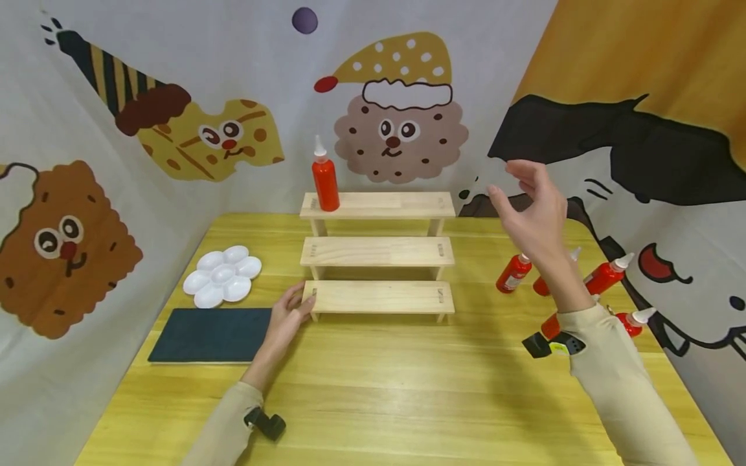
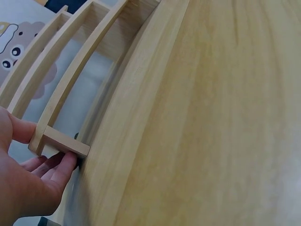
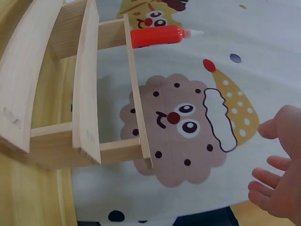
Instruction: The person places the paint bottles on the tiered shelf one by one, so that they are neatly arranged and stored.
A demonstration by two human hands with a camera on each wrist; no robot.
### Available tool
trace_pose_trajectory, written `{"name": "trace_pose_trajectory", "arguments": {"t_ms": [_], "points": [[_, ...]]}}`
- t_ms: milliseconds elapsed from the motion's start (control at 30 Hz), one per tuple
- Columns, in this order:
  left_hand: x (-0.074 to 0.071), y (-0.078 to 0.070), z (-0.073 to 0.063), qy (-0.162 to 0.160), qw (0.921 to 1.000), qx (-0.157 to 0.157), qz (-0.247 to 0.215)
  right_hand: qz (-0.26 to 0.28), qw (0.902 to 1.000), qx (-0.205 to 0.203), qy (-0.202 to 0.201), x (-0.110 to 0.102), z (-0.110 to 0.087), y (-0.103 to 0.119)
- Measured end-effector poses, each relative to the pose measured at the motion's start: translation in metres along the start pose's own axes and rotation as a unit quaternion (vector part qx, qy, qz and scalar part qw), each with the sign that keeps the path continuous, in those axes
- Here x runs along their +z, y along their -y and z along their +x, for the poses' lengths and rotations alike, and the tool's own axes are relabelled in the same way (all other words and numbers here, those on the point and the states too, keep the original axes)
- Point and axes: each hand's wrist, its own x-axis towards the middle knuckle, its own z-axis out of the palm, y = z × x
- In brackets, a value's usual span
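Note:
A three-step wooden display rack (image 1: 379, 297) stands on the table, its highest step at the back. My left hand (image 1: 284, 325) grips the left end of its lowest step; in the left wrist view the thumb lies at the step's edge and the fingers against the leg (image 2: 66, 141). One red squeeze bottle (image 1: 326, 184) with a white pointed nozzle stands upright on the top step's left end. My right hand (image 1: 537, 213) is raised in the air right of the rack, fingers apart and loosely bent, holding nothing. Red bottles (image 1: 605, 277) stand below it, partly hidden by the forearm.
A white flower-shaped palette (image 1: 224, 275) lies on the table left of the rack. In front of it is a dark rectangular board (image 1: 206, 335), close to the left forearm. A cloth (image 1: 233, 58) with cartoon figures hangs around the table's back and sides.

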Motion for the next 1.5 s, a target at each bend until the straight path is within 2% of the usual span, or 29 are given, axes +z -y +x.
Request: {"name": "trace_pose_trajectory", "arguments": {"t_ms": [133,233,400,600,967,1300,1500], "points": [[0.000,0.000,0.001,-0.002,1.0000,0.000,0.002,-0.014,0.9994,0.027,-0.015,-0.015,-0.013,-0.003],[0.001,0.000,0.001,-0.002,1.0000,0.000,0.002,-0.023,0.9977,0.063,-0.012,-0.026,-0.024,-0.006],[0.002,0.001,0.001,-0.005,1.0000,0.000,-0.001,-0.041,0.9909,0.128,-0.011,-0.042,-0.042,-0.015],[0.001,0.003,0.000,-0.006,1.0000,0.004,-0.006,-0.051,0.9836,0.171,-0.029,-0.054,-0.061,-0.030],[0.001,0.001,-0.001,-0.001,1.0000,0.004,-0.003,-0.077,0.9569,0.280,-0.012,-0.078,-0.094,-0.053],[0.002,0.000,0.002,-0.007,0.9999,0.006,0.010,-0.120,0.9452,0.303,0.016,-0.097,-0.122,-0.076],[0.003,0.001,0.000,-0.014,0.9998,0.003,0.015,-0.117,0.9402,0.316,0.048,-0.102,-0.136,-0.087]]}}
